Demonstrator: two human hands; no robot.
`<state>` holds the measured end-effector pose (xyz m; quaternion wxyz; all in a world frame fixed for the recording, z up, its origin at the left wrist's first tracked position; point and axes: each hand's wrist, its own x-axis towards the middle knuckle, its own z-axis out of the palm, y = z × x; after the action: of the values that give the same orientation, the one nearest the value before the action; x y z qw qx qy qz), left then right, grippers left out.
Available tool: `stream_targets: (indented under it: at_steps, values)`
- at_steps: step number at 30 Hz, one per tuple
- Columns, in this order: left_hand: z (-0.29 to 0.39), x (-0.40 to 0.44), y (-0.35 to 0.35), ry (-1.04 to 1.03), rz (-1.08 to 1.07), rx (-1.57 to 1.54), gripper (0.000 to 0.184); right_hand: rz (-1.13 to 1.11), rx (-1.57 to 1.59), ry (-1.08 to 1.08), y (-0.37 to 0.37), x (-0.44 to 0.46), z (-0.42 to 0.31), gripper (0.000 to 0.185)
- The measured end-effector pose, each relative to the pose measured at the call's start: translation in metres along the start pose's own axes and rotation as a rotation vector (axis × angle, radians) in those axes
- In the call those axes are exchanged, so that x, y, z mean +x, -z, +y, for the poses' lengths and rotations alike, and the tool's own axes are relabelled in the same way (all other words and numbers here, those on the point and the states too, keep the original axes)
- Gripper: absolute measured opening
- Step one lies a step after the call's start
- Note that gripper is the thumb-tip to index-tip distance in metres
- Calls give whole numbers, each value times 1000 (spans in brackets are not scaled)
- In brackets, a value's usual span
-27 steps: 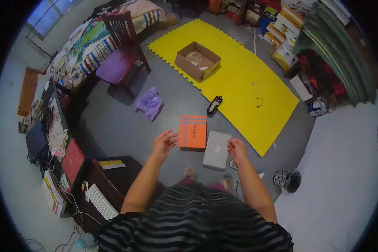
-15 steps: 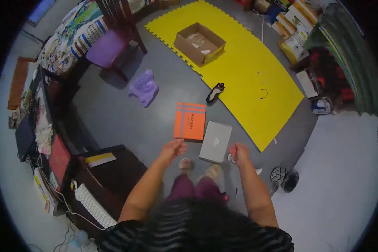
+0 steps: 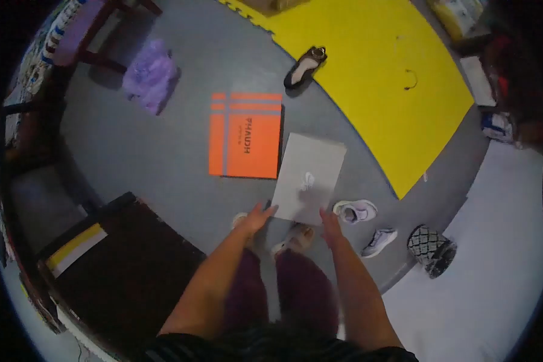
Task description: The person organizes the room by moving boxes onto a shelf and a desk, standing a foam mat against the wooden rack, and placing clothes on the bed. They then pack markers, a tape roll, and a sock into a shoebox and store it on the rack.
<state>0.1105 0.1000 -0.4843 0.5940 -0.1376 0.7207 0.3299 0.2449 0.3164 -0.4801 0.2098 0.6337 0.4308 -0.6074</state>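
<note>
A grey shoe box [image 3: 308,178] with a white logo on its lid lies on the floor in front of my feet. By its near left corner is my left hand [image 3: 256,220], fingers stretched towards the edge and apart from one another. My right hand [image 3: 330,229] is at the near right corner, fingers extended and open. Whether either hand touches the cardboard I cannot tell. Just left of the grey box, an orange box [image 3: 247,136] with grey stripes and dark lettering lies flat on the floor.
A dark flat shoe [image 3: 304,67] rests by the edge of the yellow foam mat [image 3: 392,102]. Two light sneakers [image 3: 356,211] are right of my hand, near a patterned basket [image 3: 431,247]. A purple plastic bag [image 3: 151,75] lies left; a dark desk [image 3: 133,259] stands at lower left.
My view has tipped down and moved closer to the floor. Both hands have gone from loosely curled and held apart to stretched out at the grey box's near corners.
</note>
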Motion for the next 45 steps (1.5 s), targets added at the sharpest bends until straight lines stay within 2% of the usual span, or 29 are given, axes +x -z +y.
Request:
stream_targets:
  at_steps: [2,5,8,9,11,14,17,20,23,26,29,30,32,35,38,41,43,45]
  values:
    - [17,14,-4,-4,-65,49,81,46,-54,78,0,49,30,94]
    - [-26,87,-31,-141,24,46,77,249,-182,216,-6,97,60,99]
    - [-48,136,-43,-127,-178,-48,70,123,-129,230,-2,119,65,95]
    - [-51,136,-49,-194,-112,-24,67,103,-154,197,0,117,62,93]
    - [-54,123,-64,-329,28,27,62,54,-203,137,1,106,51,88]
    - [-70,103,-77,-335,-150,-297,61,16,-13,234,15,77,47,79]
    - [-55,51,-80,-468,-63,-168,61,113,1,328,31,36,51,70]
    - [-33,0,-70,-541,-54,-234,63,129,-39,385,38,-21,32,62]
    - [-22,-41,-39,-527,57,-220,64,83,-23,390,25,-61,21,59]
    - [35,-110,24,-390,20,-395,63,-54,-266,368,-2,-80,-3,72]
    - [46,-121,81,-406,105,-429,59,-32,-241,514,-60,-105,-45,73]
    - [49,-119,100,-434,136,-415,59,-97,-189,608,-77,-97,-50,73]
    - [50,-106,132,-472,195,-393,58,-231,-90,777,-109,-63,-53,72]
    - [46,-52,174,-426,168,-421,58,-106,-404,741,-150,-25,-81,71]
    - [54,-8,191,-373,220,-239,58,-61,-497,770,-174,7,-92,68]
    - [48,25,206,-194,99,-185,66,-218,-200,591,-184,23,-110,61]
    - [20,66,213,-289,142,-460,70,-32,-142,665,-183,61,-106,58]
    - [-10,109,219,-327,153,-629,74,-49,101,543,-185,79,-105,57]
